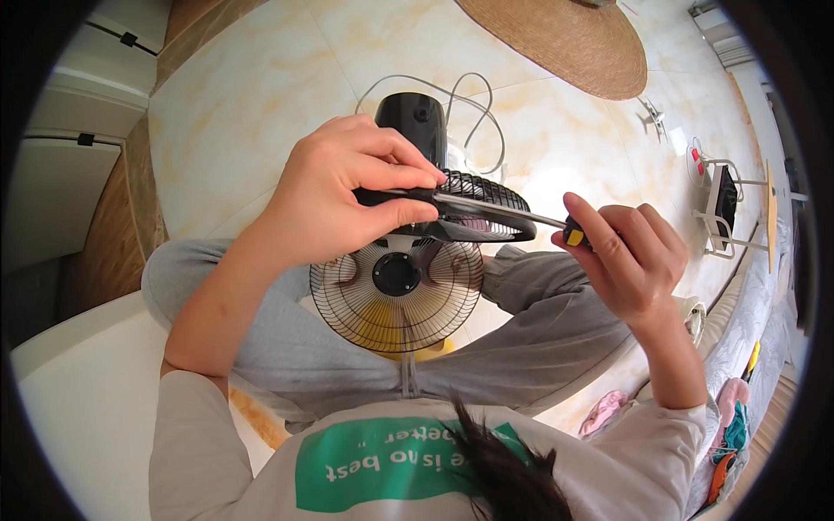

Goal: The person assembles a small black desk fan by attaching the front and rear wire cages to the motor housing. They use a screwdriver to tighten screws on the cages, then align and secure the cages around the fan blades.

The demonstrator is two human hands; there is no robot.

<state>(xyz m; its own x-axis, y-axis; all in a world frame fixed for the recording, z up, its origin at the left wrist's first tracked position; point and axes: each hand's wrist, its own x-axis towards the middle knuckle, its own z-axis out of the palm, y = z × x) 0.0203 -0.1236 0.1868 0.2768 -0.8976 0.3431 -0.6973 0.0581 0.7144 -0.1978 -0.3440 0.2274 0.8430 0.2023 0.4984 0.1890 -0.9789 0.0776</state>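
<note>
My right hand (pixel 630 256) is closed around the black-and-yellow handle of a screwdriver (pixel 499 208). Its long metal shaft points left toward my left hand. With thumb and fingers, my left hand (pixel 334 187) pinches a black piece (pixel 395 196) that meets the shaft's far end; the exact contact is hidden by my fingers. Just beneath the shaft is a tilted black wire fan grille (pixel 499 200). A round fan grille (pixel 352 300) with a black centre lies between my legs. Behind my left hand stands a black cylindrical fan part (pixel 408 117).
A grey cord (pixel 486 108) loops over the marble-patterned floor (pixel 252 113). A round woven mat (pixel 573 43) lies at the far side. To the right are a white-legged stool (pixel 721 204), a pink cloth (pixel 604 410) and a bed edge (pixel 734 326). Cabinets (pixel 78 174) line the left.
</note>
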